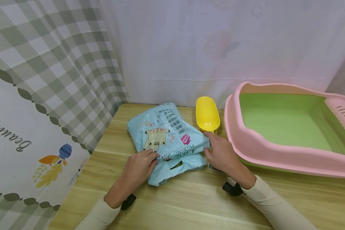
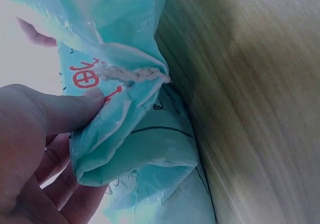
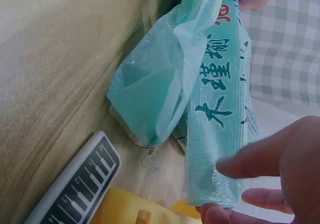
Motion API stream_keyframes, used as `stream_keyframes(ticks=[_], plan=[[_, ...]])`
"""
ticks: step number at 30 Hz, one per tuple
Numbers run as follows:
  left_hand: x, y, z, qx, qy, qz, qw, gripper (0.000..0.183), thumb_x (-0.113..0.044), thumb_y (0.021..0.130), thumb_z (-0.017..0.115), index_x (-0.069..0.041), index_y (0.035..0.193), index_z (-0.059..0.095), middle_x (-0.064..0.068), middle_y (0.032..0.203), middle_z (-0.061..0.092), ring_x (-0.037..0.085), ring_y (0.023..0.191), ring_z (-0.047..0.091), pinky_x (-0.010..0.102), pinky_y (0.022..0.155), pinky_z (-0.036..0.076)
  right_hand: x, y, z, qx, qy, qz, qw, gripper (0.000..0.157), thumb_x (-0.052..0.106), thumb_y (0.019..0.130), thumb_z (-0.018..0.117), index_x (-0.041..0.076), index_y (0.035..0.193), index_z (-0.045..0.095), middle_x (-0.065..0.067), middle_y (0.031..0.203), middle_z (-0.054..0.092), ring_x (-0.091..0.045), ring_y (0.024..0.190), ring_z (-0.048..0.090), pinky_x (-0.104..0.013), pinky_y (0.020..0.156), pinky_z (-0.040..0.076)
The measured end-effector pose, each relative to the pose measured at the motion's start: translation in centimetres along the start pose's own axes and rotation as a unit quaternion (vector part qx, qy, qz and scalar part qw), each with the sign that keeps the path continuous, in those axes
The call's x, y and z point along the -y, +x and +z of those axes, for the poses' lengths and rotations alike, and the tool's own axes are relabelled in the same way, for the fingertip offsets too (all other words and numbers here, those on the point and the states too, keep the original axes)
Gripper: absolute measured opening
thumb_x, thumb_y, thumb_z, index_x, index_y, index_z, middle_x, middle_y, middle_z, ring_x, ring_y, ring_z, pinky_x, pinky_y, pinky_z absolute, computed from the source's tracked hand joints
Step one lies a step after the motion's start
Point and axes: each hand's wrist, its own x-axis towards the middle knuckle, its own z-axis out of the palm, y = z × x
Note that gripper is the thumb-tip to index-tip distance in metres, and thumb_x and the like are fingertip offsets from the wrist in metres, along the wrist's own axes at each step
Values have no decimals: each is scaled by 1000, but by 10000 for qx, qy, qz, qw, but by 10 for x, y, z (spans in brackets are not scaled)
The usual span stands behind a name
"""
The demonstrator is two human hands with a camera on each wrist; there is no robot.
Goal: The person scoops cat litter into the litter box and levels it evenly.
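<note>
Tabletop (image 1: 178, 204) is spread wide in front of one light-blue cat-printed bag (image 1: 161, 127), laid near the wood's back edge. One pink-and-green litter tray (image 1: 276, 155) is set right of the bag, which is pinched at its near edge by the left hand (image 1: 139, 167), at its right corner by the right hand (image 1: 224, 156). One yellow scoop (image 1: 207, 113) and one white marked strip (image 3: 80, 189) are seen beside it.
</note>
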Motion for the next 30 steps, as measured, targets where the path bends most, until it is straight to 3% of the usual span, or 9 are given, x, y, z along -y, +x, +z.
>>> stream_keyframes(ticks=[5,9,14,23,30], plan=[[-1,-1,-2,42,-6,-27,10000,24,-6,84,96,-6,103,83,4,93,74,23,81,74,42,70,63,0,-2,-2,25,50,-33,10000,57,8,89,80,3,142,63,-19,112,72,-36,91,68,-54,76,56],[0,-2,-2,19,-5,-13,10000,25,-7,83,97,-6,104,83,4,94,75,24,82,75,43,70,63,-1,-3,-3,-34,128,-194,9997,60,0,81,80,9,140,69,-15,100,65,-27,78,58,-43,66,49],[0,-3,-3,56,23,-30,10000,26,-9,83,97,-6,105,84,4,93,74,23,81,75,42,69,63,-1,-3,-2,-139,209,-346,9991,63,-10,75,72,10,135,73,-11,95,60,-23,75,51,-38,64,44],[-1,-4,-4,128,86,-76,9999,28,-12,84,97,-7,109,84,3,95,75,21,82,75,41,70,63,-4,0,1,-606,176,-740,9953,44,-12,85,72,7,124,79,-9,87,54,-19,67,43,-36,59,42],[-1,-6,-5,160,-21,-151,9998,37,-13,87,95,-9,122,83,3,94,75,19,77,72,39,66,61,-5,2,2,-696,225,-785,9942,31,-5,93,74,7,121,82,-10,88,57,-20,68,47,-36,59,44]])
